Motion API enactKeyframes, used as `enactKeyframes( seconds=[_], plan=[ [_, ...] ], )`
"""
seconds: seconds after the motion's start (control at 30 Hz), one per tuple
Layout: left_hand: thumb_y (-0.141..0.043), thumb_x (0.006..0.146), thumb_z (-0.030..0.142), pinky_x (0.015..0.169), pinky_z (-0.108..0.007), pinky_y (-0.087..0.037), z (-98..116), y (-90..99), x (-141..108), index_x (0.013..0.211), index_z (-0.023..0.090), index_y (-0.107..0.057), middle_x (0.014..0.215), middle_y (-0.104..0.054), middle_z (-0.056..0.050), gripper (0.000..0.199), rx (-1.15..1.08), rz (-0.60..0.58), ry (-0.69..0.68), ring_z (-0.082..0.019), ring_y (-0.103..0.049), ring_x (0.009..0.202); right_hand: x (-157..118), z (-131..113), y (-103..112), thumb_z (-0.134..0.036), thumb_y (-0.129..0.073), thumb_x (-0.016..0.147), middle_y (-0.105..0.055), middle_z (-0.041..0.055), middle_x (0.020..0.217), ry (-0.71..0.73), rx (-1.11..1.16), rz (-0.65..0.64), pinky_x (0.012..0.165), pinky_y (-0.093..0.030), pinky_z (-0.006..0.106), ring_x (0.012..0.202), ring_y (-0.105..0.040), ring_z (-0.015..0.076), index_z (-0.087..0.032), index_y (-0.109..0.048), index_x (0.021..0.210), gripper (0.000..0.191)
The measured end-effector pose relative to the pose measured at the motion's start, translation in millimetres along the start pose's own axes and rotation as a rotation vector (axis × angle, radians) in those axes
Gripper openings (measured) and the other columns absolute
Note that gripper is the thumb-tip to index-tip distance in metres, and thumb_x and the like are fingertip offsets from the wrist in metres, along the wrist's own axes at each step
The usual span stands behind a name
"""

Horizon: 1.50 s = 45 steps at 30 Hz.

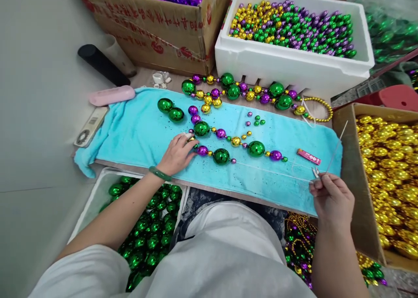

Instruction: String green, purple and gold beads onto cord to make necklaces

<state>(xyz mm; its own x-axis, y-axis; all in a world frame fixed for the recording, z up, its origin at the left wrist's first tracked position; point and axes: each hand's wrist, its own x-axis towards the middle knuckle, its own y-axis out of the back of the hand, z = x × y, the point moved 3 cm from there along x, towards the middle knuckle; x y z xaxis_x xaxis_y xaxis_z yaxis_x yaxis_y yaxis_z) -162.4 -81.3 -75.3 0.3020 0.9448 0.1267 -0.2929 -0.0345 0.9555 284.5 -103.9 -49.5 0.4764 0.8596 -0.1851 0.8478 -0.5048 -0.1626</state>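
A strand of shiny green, purple and gold beads (221, 156) lies bent in two rows on the turquoise towel (137, 132). My left hand (178, 153) is closed around the strand's left bend, with a gold bead partly hidden under its fingers. From the lower row a thin white cord (271, 171) runs right to my right hand (333, 198), which pinches it. The cord's stiff-looking end sticks up beyond the fingers. Metal tips of a small tool (315, 172), perhaps snips, show beside that hand; whether it is held I cannot tell. Two large green beads (176, 114) lie left of the strand.
Behind the towel lies a longer bead garland (250, 95), before a white foam box (294, 58) of small beads. Gold beads fill a carton (362, 180) at right; large green beads fill a bin (94, 198) below left. A pink packet (308, 156) lies near the right hand.
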Motion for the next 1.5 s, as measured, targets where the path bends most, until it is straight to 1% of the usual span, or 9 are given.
enactKeyframes(
  seconds=[0.1, 0.2, 0.43, 0.6, 0.87, 1.1, 1.33, 1.43, 1.5],
  plan=[
    [-0.045, 0.092, 0.022, 0.108, -0.051, -0.039, -5.3, -1.5, 2.8, 0.117, 0.018, -0.065, 0.132, -0.051, -0.016, 0.033, -0.021, 0.007, -0.002, -0.031, -0.043, 0.126, 1.6, 1.4, 1.2, -0.028, -0.088, 0.051, -0.057, 0.0001, 0.06, -0.017, -0.018, 0.028, 0.039, -0.037, 0.02, 0.05, -0.048, 0.0085, -0.014, -0.066, 0.068, 0.03],
    [-0.037, 0.092, 0.015, 0.107, -0.048, -0.041, -12.0, -1.4, 9.1, 0.111, 0.018, -0.068, 0.131, -0.053, -0.014, 0.037, -0.052, -0.002, 0.012, -0.028, -0.045, 0.124, 4.2, 1.8, 4.5, -0.027, -0.088, 0.048, -0.057, 0.0004, 0.059, -0.02, -0.044, 0.076, 0.036, -0.034, 0.019, 0.049, -0.046, 0.0078, -0.013, -0.066, 0.065, 0.031],
    [-0.038, 0.09, 0.016, 0.107, -0.048, -0.041, -30.3, 2.4, 25.9, 0.106, 0.022, -0.069, 0.126, -0.058, -0.008, 0.035, -0.128, -0.049, -0.018, -0.025, -0.047, 0.123, 5.3, 3.3, 4.1, -0.028, -0.088, 0.045, -0.058, 0.0009, 0.062, -0.064, -0.078, 0.093, 0.035, -0.033, 0.017, 0.048, -0.045, 0.0069, -0.014, -0.065, 0.062, 0.032],
    [-0.037, 0.091, 0.017, 0.105, -0.046, -0.042, -32.7, 6.0, 30.7, 0.115, 0.023, -0.064, 0.126, -0.057, -0.01, 0.037, -0.118, -0.041, -0.076, -0.025, -0.049, 0.121, 4.5, 1.4, -3.2, -0.029, -0.09, 0.043, -0.058, 0.0011, 0.063, -0.084, -0.072, 0.086, 0.035, -0.034, 0.017, 0.049, -0.046, 0.0071, -0.014, -0.065, 0.063, 0.036],
    [-0.039, 0.091, 0.019, 0.106, -0.047, -0.04, -41.2, 15.0, 29.8, 0.122, 0.022, -0.059, 0.127, -0.055, -0.012, 0.037, -0.106, -0.006, 0.0, -0.027, -0.048, 0.122, 1.3, 2.1, -13.2, -0.029, -0.088, 0.05, -0.061, 0.0027, 0.07, -0.053, -0.057, 0.031, 0.037, -0.034, 0.019, 0.05, -0.047, 0.0074, -0.013, -0.065, 0.067, 0.032],
    [-0.042, 0.091, 0.021, 0.103, -0.046, -0.042, -53.5, 27.7, 26.3, 0.116, 0.021, -0.062, 0.117, -0.06, -0.011, 0.033, -0.069, 0.158, 0.128, -0.027, -0.052, 0.115, -0.2, -7.8, -22.2, -0.028, -0.083, 0.061, -0.049, -0.0026, 0.051, 0.033, -0.069, -0.026, 0.04, -0.033, 0.02, 0.049, -0.045, 0.0091, -0.015, -0.07, 0.074, 0.023],
    [-0.045, 0.091, 0.024, 0.094, -0.043, -0.047, -60.3, 26.3, 22.1, 0.112, 0.015, -0.064, 0.107, -0.064, -0.013, 0.03, -0.015, 0.299, 0.238, -0.027, -0.057, 0.103, 1.2, -15.0, -23.9, -0.028, -0.086, 0.054, -0.051, -0.0009, 0.051, 0.043, -0.073, -0.007, 0.038, -0.03, 0.022, 0.048, -0.045, 0.01, -0.014, -0.07, 0.07, 0.026],
    [-0.045, 0.092, 0.026, 0.094, -0.043, -0.046, -56.1, 26.7, 34.3, 0.11, 0.016, -0.065, 0.106, -0.065, -0.013, 0.028, -0.03, 0.339, 0.237, -0.026, -0.057, 0.102, 0.8, -14.8, -27.0, -0.031, -0.085, 0.057, -0.053, -0.0011, 0.054, 0.047, -0.069, -0.028, 0.039, -0.031, 0.021, 0.049, -0.045, 0.0096, -0.016, -0.071, 0.072, 0.026],
    [-0.045, 0.093, 0.026, 0.094, -0.042, -0.045, -47.6, 27.7, 52.9, 0.108, 0.016, -0.065, 0.105, -0.065, -0.013, 0.028, -0.046, 0.348, 0.214, -0.026, -0.057, 0.101, 0.0, -12.2, -32.5, -0.031, -0.085, 0.059, -0.056, -0.0002, 0.059, 0.04, -0.054, -0.057, 0.04, -0.032, 0.021, 0.051, -0.046, 0.0094, -0.017, -0.071, 0.073, 0.024]
  ],
)
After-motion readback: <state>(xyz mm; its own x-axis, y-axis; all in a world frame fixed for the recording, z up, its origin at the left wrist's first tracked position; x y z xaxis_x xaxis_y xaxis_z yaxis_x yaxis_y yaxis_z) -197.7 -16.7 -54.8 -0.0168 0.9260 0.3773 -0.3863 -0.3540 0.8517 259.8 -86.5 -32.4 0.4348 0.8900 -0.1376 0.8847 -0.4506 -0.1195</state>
